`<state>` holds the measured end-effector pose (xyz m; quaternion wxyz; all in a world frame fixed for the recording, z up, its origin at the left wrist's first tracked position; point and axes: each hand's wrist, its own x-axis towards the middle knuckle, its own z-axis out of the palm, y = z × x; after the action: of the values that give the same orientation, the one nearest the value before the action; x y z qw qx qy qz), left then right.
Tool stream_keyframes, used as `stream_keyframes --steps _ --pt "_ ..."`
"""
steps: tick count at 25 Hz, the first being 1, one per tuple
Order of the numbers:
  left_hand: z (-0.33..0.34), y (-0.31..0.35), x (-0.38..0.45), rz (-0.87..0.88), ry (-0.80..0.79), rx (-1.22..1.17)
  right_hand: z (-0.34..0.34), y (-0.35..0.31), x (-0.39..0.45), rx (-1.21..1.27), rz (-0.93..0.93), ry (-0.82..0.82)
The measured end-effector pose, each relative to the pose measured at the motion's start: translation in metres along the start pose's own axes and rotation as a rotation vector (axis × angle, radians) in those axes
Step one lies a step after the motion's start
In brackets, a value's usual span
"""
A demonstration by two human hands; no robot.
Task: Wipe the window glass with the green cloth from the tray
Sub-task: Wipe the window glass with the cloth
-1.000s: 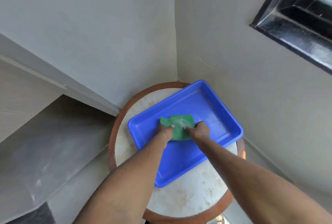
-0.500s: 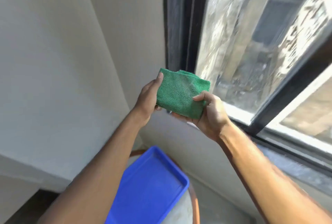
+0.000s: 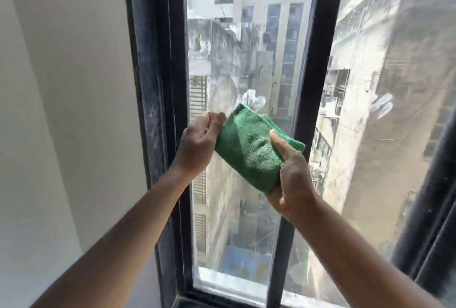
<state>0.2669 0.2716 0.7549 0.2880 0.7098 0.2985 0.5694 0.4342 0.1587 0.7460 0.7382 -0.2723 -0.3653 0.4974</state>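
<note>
A folded green cloth (image 3: 249,149) is held up at chest height in front of the window glass (image 3: 237,61). My left hand (image 3: 197,144) pinches its upper left edge with curled fingers. My right hand (image 3: 288,179) grips its lower right side, thumb pressed on the front face. The cloth hangs a little short of the pane; I cannot tell whether it touches. The glass looks streaked and dusty, with buildings visible through it. The tray is out of view.
A black window frame (image 3: 158,85) runs down the left of the pane, and a black vertical bar (image 3: 318,61) divides it from a second pane (image 3: 385,110) on the right. A plain white wall (image 3: 61,110) fills the left side.
Both hands lifted the cloth out of the blue tray and raised it in front of the window. My view rose from the tray and table to the glass.
</note>
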Motion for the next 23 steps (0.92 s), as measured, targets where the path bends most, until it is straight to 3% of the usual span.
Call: stream_keyframes --steps 2,4,6,8,9,11,12,13,14,16,17,18,19,20,21,22,23 --pt "-0.006 -0.018 0.027 0.222 0.305 0.397 0.003 -0.02 0.019 -0.412 -0.518 0.117" --pt "-0.017 -0.04 0.045 0.289 0.398 0.601 0.003 -0.038 0.055 -1.22 -1.067 0.23" --pt "-0.02 -0.064 0.058 0.295 0.334 0.674 0.018 -0.046 0.098 -1.687 -1.235 0.239" --pt "-0.016 -0.091 0.067 0.337 0.367 0.724 0.027 -0.02 0.121 -1.908 -1.137 0.238" --pt "-0.016 -0.1 0.071 0.364 0.404 0.747 0.016 0.009 0.125 -2.096 -1.207 0.143" --pt "-0.016 -0.11 0.076 0.411 0.462 0.778 -0.018 0.047 0.114 -2.492 -1.4 -0.41" --pt "-0.015 -0.111 0.076 0.431 0.476 0.793 -0.028 0.039 0.116 -2.526 -1.48 -0.665" --pt "-0.014 -0.11 0.075 0.442 0.484 0.797 -0.025 0.019 0.125 -2.477 -1.559 -0.718" --pt "-0.013 -0.11 0.074 0.443 0.489 0.787 -0.013 -0.001 0.138 -2.359 -1.617 -0.563" --pt "-0.013 -0.11 0.075 0.424 0.485 0.747 0.021 -0.018 0.145 -2.076 -1.408 -0.005" --pt "-0.014 -0.11 0.076 0.416 0.479 0.732 0.029 -0.007 0.14 -2.096 -1.35 0.079" --pt "-0.015 -0.109 0.076 0.405 0.466 0.729 0.02 0.016 0.13 -2.21 -1.394 -0.046" --pt "-0.016 -0.109 0.075 0.398 0.444 0.732 0.005 0.027 0.116 -2.369 -1.413 -0.373" --pt "-0.016 -0.107 0.073 0.4 0.421 0.731 -0.007 0.019 0.115 -2.42 -1.486 -0.594" --pt "-0.015 -0.104 0.072 0.403 0.415 0.725 -0.006 -0.009 0.125 -2.378 -1.519 -0.631" --pt "-0.015 -0.102 0.071 0.388 0.41 0.712 0.001 -0.038 0.147 -2.242 -1.56 -0.44" --pt "-0.016 -0.1 0.071 0.371 0.401 0.694 0.02 -0.061 0.154 -2.065 -1.47 -0.142"
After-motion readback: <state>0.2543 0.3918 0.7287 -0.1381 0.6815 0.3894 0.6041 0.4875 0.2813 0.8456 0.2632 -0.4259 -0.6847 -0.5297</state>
